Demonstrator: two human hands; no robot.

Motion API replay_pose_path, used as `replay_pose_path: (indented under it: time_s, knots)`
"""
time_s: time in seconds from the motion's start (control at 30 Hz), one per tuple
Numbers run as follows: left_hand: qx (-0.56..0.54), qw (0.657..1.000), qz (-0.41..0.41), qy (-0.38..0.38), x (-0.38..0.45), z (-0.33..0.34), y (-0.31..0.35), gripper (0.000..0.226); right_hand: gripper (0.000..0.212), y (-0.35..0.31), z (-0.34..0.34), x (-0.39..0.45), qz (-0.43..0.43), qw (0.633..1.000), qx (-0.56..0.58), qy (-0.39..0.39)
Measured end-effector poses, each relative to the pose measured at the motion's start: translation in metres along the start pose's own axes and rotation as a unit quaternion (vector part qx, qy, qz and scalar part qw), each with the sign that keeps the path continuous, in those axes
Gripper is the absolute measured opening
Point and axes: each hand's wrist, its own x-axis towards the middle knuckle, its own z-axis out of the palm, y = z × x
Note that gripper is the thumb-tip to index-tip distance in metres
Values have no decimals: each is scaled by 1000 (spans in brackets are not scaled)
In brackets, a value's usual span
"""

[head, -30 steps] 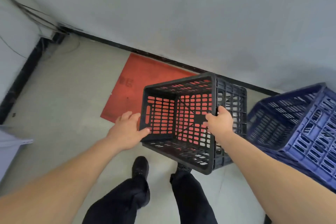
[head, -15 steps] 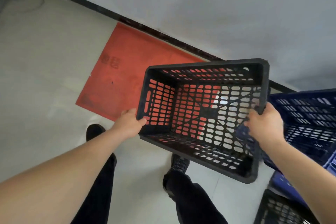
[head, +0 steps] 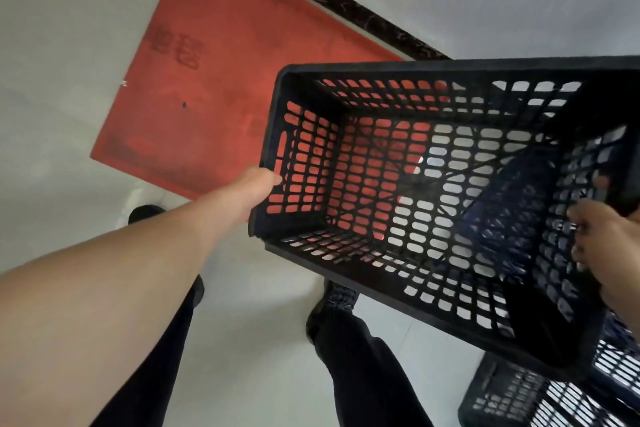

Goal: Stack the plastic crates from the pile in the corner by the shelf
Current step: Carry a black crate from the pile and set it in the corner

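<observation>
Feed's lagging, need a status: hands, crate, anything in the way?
Left hand and right hand grip black crate, held off floor, empty. Blue crate below, seen through mesh. Another black crate bottom right.

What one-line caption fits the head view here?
Both hands, left hand and right hand, carry an empty black crate above a red floor mat.

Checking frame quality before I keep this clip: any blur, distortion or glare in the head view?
Head view: wide-angle bending curves the black baseboard; the left hand and red mat look slightly soft; the black crate is dark inside, bright floor showing through its slots; no strong glare.
</observation>
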Motion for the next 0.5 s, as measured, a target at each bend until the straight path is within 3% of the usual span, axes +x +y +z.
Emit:
replay_pose_path:
  time_s: [0.03,0.1,0.17,0.27,0.37,0.5]
  knots:
    - [-4,1000,-2,-8,1,-2,1,28,12,-13,-3,-15,-22,999,-11,37]
    - [-2,1000,0,-18,2,-4,0,28,23,26,-11,19,4,996,-85,37]
    - [4,1000,5,-19,6,-5,-5,32,35,47,-15,47,11,1000,-24,7]
    - [9,1000,9,-18,10,-4,-11,33,12,-28,2,-37,-12,999,33,11]
    - [0,1000,7,-15,11,-5,-13,30,18,-57,10,-69,-85,995,42,29]
    - [-16,1000,11,-14,17,-4,-19,30,25,-52,10,-64,-90,994,43,34]
